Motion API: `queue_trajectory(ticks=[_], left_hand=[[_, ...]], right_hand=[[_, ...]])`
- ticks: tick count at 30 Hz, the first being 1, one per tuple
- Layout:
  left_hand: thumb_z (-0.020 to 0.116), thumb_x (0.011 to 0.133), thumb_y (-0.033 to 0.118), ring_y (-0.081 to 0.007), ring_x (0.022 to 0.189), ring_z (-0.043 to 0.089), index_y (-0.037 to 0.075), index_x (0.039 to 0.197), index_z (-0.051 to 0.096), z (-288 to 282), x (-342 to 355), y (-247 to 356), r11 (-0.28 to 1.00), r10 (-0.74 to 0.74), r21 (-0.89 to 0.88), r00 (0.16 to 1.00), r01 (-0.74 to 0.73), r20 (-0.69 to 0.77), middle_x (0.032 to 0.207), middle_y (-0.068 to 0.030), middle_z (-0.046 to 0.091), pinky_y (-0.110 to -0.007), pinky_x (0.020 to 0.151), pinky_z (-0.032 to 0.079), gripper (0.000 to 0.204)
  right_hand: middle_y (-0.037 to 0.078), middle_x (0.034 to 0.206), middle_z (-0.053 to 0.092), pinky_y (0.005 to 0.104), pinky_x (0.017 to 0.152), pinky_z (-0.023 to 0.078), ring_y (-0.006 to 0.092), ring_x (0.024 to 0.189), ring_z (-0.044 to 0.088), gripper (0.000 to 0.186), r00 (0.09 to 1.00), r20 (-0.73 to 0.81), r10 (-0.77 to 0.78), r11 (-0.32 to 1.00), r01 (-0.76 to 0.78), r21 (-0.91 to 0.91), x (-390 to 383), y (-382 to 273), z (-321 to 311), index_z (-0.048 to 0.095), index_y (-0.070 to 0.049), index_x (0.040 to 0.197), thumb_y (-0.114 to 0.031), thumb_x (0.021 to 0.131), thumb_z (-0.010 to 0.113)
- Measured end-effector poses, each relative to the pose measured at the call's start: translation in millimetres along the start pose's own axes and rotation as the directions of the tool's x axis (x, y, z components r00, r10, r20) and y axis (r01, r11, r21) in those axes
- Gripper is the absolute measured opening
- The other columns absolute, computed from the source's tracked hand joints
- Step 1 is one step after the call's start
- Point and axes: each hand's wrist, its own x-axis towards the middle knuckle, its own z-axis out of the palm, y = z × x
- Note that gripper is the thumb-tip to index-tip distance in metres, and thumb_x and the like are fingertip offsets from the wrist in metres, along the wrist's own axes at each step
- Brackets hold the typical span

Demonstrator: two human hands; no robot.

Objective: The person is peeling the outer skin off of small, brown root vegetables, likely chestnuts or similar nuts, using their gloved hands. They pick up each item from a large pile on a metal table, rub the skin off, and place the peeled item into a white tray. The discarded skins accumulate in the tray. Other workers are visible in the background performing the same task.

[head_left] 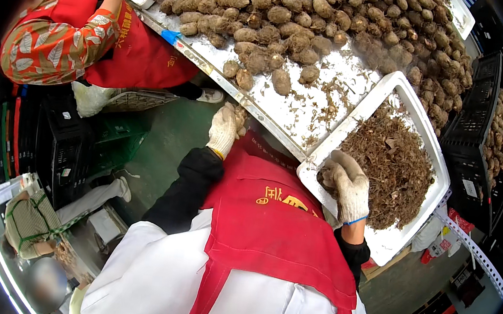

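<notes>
My left hand (222, 131), in a cream knitted glove, is closed around a light brown taro (240, 120) just off the near edge of the white table. Over the near left corner of a white tray (438, 175), my gloved right hand (348, 187) has its fingers curled downward. A rough brown lump shows under those fingers, but I cannot make out what it is. Shredded brown fibres and peel (387, 164) fill much of the tray. On the table beyond lies a large heap of hairy brown taros (289, 15).
A co-worker in a red apron (138, 49) stands at the table's left, beside another white tray (142, 0). Black crates (473, 118) stand at the right, one with taros. A metal strip (256, 110) edges the table. Another person (30, 223) is at lower left.
</notes>
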Motion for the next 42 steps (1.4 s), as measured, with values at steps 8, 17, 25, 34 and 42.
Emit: queue_trajectory(ticks=[8, 17, 25, 34, 42], left_hand=[[0.041, 0.105, 0.039, -0.0149, 0.045, 0.050, 0.006, 0.107, 0.056, -13.1, 38.8, -15.9, 0.963, -0.148, -0.199, 0.975, 0.180, 0.166, 0.074, -0.0060, 0.059, -0.029, 0.039, 0.040, 0.036], [0.032, 0.107, 0.047, -0.0098, 0.046, 0.050, 0.002, 0.124, 0.056, -10.7, -59.1, 54.5, 0.995, -0.078, -0.046, 0.984, 0.087, 0.159, 0.087, -0.0073, 0.064, -0.019, 0.033, 0.032, 0.054], [0.033, 0.107, 0.045, -0.0154, 0.060, 0.061, 0.000, 0.130, 0.052, 45.1, -109.2, 114.3, 0.981, -0.032, -0.142, 0.837, 0.130, 0.546, 0.098, -0.0142, 0.067, -0.020, 0.042, 0.046, 0.053], [0.042, 0.106, 0.043, -0.0172, 0.093, 0.066, 0.002, 0.140, 0.045, 106.7, -114.9, 110.2, 0.993, -0.068, -0.002, 0.594, 0.117, 0.802, 0.125, -0.0112, 0.060, -0.026, 0.064, 0.057, 0.054], [0.043, 0.106, 0.035, -0.0140, 0.099, 0.061, 0.000, 0.136, 0.048, 128.5, -114.0, 90.4, 0.997, -0.017, 0.058, 0.636, -0.043, 0.772, 0.121, -0.0091, 0.061, -0.026, 0.080, 0.051, 0.046]], right_hand=[[0.013, 0.104, 0.068, 0.0252, 0.073, 0.051, 0.0130, 0.082, 0.060, 0.039, 1.000, 0.013, -0.017, 0.993, 0.019, -0.114, 5.0, -12.5, 5.9, 0.056, 0.010, 0.128, -0.009, 0.094, 0.057], [0.011, 0.101, 0.067, 0.0249, 0.069, 0.049, 0.0111, 0.076, 0.057, 0.035, 1.000, 0.023, -0.014, 0.993, 0.017, -0.120, -0.8, -16.8, 5.2, 0.057, 0.009, 0.127, -0.006, 0.096, 0.055], [0.011, 0.104, 0.070, 0.0270, 0.078, 0.053, 0.0132, 0.086, 0.065, 0.034, 0.976, 0.032, -0.215, 0.945, 0.216, -0.246, -15.3, -34.0, 12.4, 0.063, 0.001, 0.123, -0.011, 0.091, 0.061], [0.019, 0.123, 0.059, 0.0407, 0.096, 0.050, 0.0357, 0.110, 0.062, 0.053, 0.921, 0.040, -0.388, 0.776, 0.349, -0.525, -17.2, -58.8, 24.3, 0.060, -0.009, 0.126, -0.029, 0.078, 0.070], [0.021, 0.124, 0.060, 0.0410, 0.097, 0.050, 0.0366, 0.113, 0.061, 0.052, 0.911, -0.010, -0.413, 0.772, 0.344, -0.534, -12.0, -41.2, 13.1, 0.058, -0.005, 0.127, -0.025, 0.079, 0.067]])
